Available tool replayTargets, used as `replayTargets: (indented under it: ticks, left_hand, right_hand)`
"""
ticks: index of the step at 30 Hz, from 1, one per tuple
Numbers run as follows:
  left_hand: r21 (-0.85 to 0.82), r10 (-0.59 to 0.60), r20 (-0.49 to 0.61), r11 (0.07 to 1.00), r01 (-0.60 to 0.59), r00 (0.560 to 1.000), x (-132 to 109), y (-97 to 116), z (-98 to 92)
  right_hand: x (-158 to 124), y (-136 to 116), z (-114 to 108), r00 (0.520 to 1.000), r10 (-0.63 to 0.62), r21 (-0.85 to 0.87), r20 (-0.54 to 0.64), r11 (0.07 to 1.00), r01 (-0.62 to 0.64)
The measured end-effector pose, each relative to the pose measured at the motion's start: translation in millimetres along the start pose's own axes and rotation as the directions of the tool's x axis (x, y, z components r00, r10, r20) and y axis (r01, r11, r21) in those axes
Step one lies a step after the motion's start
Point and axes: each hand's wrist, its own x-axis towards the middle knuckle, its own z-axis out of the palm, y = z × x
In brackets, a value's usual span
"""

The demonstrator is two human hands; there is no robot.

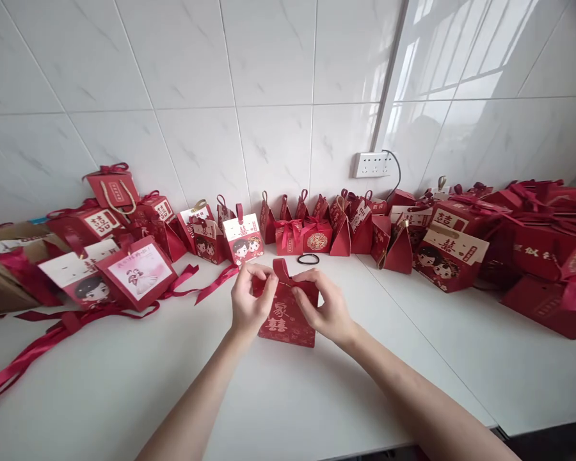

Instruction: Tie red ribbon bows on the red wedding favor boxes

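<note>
A red gift box (287, 326) with pale printed characters stands on the white table in front of me, a red strap loop (281, 270) rising from its top. At the box's upper left edge, my left hand (253, 298) pinches with thumb and forefinger beside the loop. My right hand (324, 304) pinches the top edge just right of the loop, its thumb and fingers pressed together. The fingertips cover part of the box's top. Behind the box lies a small black ring (308, 259).
Red boxes with ribbons, such as a pink-fronted box (139, 272) and a box with cartoon faces (448, 256), line the back and both sides. Loose red ribbon (24, 355) trails at left. A power strip (373, 165) is on the tiled wall.
</note>
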Motion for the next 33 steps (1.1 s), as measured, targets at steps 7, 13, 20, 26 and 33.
replayTargets:
  ticks: [7, 13, 20, 26, 33]
  left_hand:
    - [0.056, 0.300, 0.048, 0.951, -0.303, 0.953, -9.0, 7.7, -10.7]
    - [-0.034, 0.315, 0.155, 0.949, -0.314, 0.936, -9.5, 10.8, -11.9]
    - [0.052, 0.284, 0.130, 0.955, -0.293, 0.950, -5.4, 15.7, -11.7]
    - [0.026, 0.275, 0.190, 0.958, -0.285, 0.942, -3.9, 18.8, -10.6]
    - [-0.043, 0.201, 0.243, 0.979, -0.197, 0.949, -4.7, 18.8, -13.1]
  right_hand:
    - [-3.3, -9.8, -1.0, 0.997, 0.050, 0.052, 0.067, 0.997, -0.054]
    - [1.3, -11.5, -5.7, 0.992, 0.102, 0.080, 0.076, 0.991, -0.108]
    - [4.1, -13.4, -9.7, 0.980, 0.140, 0.102, 0.139, 0.983, -0.155]
    - [2.1, -10.9, -8.4, 0.981, 0.123, 0.084, 0.147, 0.987, -0.136]
    - [-2.1, -10.3, -4.8, 0.995, 0.072, -0.005, 0.072, 0.997, -0.072]
